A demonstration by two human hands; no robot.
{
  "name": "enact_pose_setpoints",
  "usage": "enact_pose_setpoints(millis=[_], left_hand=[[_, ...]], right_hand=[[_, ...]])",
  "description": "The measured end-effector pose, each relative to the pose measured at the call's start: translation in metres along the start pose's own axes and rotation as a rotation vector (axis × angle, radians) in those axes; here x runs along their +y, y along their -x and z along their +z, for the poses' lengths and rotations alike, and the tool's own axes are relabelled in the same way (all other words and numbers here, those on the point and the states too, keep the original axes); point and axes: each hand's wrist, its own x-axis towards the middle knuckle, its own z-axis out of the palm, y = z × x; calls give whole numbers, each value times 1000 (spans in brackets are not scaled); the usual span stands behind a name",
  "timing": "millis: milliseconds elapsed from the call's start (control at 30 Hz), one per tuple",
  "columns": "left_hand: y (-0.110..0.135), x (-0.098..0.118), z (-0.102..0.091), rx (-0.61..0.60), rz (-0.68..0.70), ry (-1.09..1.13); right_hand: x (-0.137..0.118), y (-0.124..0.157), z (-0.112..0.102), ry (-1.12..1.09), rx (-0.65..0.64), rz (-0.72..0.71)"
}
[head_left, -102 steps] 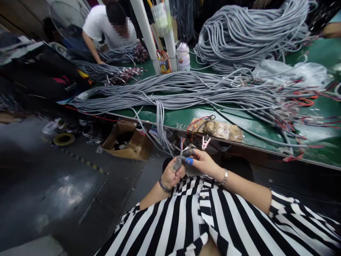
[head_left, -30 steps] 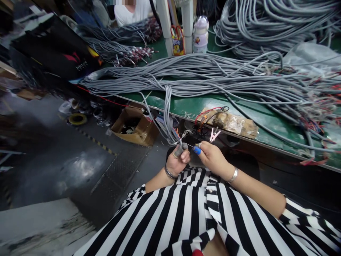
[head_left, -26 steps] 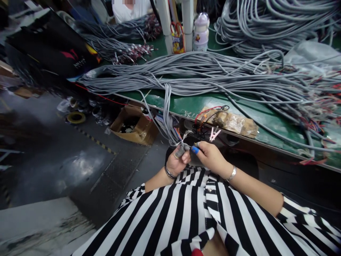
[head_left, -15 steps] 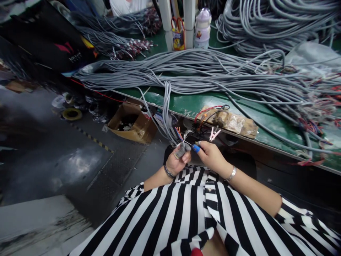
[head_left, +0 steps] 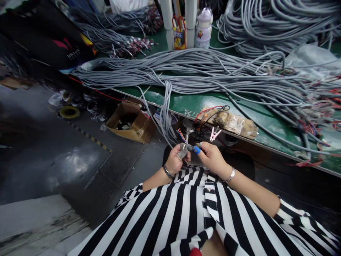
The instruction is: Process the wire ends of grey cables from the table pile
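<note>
My left hand, with grey wrapping on its thumb, is closed around the end of a grey cable. Orange, blue and other thin wires fan out above it, beside a frayed whitish strand bundle. My right hand, with blue tape on the thumb, pinches close beside my left fingertips; what lies in that pinch is too small to make out. Several grey cables hang over the table edge down towards my left hand.
A long bundle of grey cables covers the green table. Near its edge lie a taped cardboard piece and a pink clip. A lilac bottle stands behind. On the floor at left is an open cardboard box.
My right hand has drawn slightly closer to my left fingertips. The whitish strands now stand more upright above my left hand, apart from the coloured wires.
</note>
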Motion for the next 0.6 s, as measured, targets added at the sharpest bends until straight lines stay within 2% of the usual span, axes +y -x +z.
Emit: enact_pose_setpoints(millis=[133,267,467,600], left_hand=[[3,0,-9,-30,83,-357],[5,-1,-17,-63,192,-591],[6,3,-12,-108,288,-713],[5,11,-9,-155,291,-749]], right_hand=[[2,4,-3,10,-23,-4],[2,11,-8,-114,-66,-57],[-6,26,-21,-301,-4,-115],[-8,31,-23,-371,-10,-12]])
